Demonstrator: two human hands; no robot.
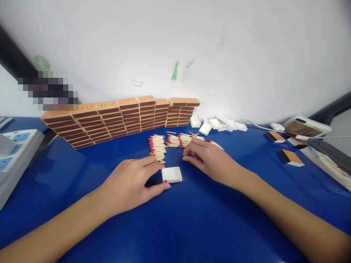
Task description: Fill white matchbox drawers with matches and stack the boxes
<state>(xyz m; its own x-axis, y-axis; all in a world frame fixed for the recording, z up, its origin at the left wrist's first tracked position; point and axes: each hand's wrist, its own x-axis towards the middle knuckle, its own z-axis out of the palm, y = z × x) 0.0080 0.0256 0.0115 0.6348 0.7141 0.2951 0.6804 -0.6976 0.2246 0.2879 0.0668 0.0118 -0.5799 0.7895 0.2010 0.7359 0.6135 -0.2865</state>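
White rectangular tray (172,173), curved left fingers (157,168), slim wooden matches (158,144)

I see a plain room, perhaps in a home, blue table (175,226), marked white wall (109,44), power strip (22,153), white cable (259,126)

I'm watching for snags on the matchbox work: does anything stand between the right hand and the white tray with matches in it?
Nothing visible does: blue tabletop shows between the right hand and the white tray. The left hand is at the tray's opposite end.
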